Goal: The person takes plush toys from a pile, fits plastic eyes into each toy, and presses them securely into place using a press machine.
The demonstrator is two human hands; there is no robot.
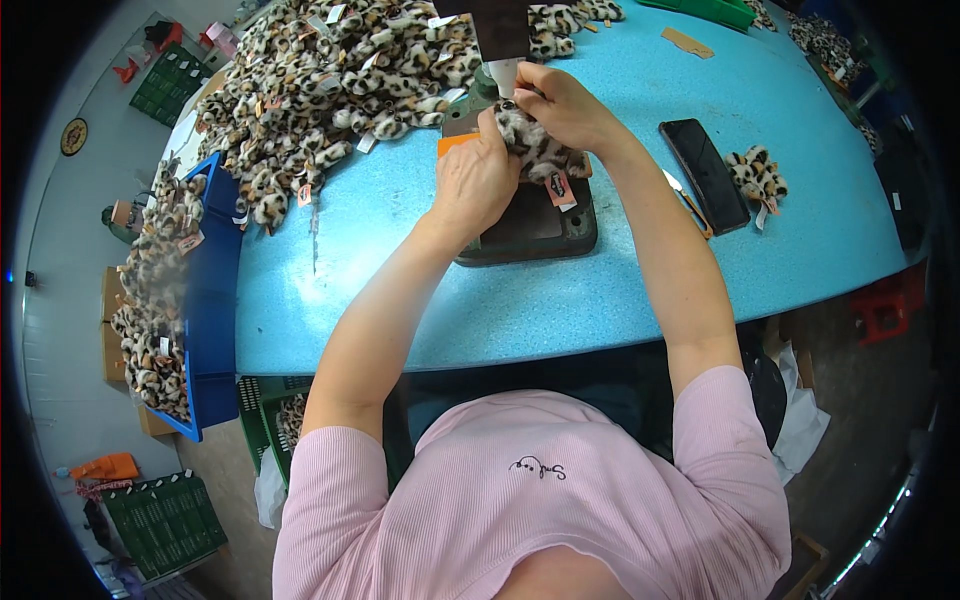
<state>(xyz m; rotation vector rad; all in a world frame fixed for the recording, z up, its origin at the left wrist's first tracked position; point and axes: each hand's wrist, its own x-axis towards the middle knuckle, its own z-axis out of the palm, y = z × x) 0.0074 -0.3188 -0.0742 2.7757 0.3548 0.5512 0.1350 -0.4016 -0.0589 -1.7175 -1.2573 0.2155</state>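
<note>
A spotted plush piece [545,150] with a small pink tag [560,190] lies on the dark metal base of a bench press [530,237], right under its white tip [503,78]. My left hand [478,178] grips the piece from its left side, thumb and fingers closed on the fur. My right hand [565,108] pinches its upper end beside the tip, fingers bent together. Exactly what lies between the right fingertips is too small to make out. An orange patch [458,143] shows behind my left hand on the base.
A big heap of spotted plush pieces [330,80] covers the back left of the blue table [350,290]. More fill a blue bin [215,300] at the left edge. To the right lie a phone [705,175], a small orange-handled cutter [692,208] and one plush piece [757,178].
</note>
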